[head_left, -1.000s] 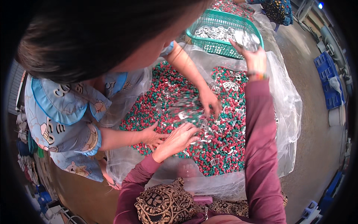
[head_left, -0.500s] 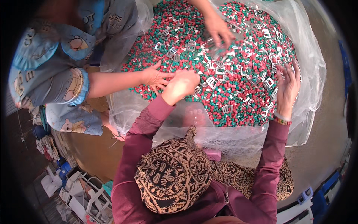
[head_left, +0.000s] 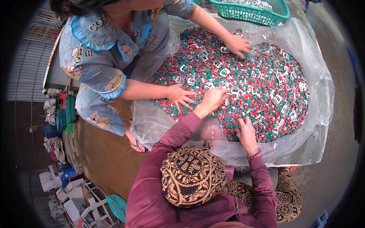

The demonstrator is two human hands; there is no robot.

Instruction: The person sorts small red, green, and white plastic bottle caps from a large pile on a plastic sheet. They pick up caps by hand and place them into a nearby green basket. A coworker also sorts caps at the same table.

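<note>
Small red and green pebble-like pieces [head_left: 262,119] lie in a wide heap, with many silvery slotted buckles [head_left: 276,99] mixed in. My left hand [head_left: 213,99] reaches into the middle of the heap, fingers pinched together; what they hold is hidden. At the near edge, my right hand [head_left: 247,133] has its fingers curled on a grey buckle [head_left: 238,125]. A co-worker's hand [head_left: 178,95] lies spread on the heap just left of my left hand. The co-worker's other hand [head_left: 237,45] is over the far part, blurred at the fingertips.
Translucent sheeting [head_left: 315,91] surrounds the heap. A green plastic basket [head_left: 262,15] of silvery pieces stands at the far edge. The co-worker in printed blue clothes [head_left: 91,49] leans in from the left. Black-and-tan patterned cloth [head_left: 192,174] bulges between my arms. Crates and clutter [head_left: 83,201] lie lower left.
My right hand has left the heap's right side for the near edge, and its spread fingers have closed on a buckle. The view has shifted, bringing the green basket into sight.
</note>
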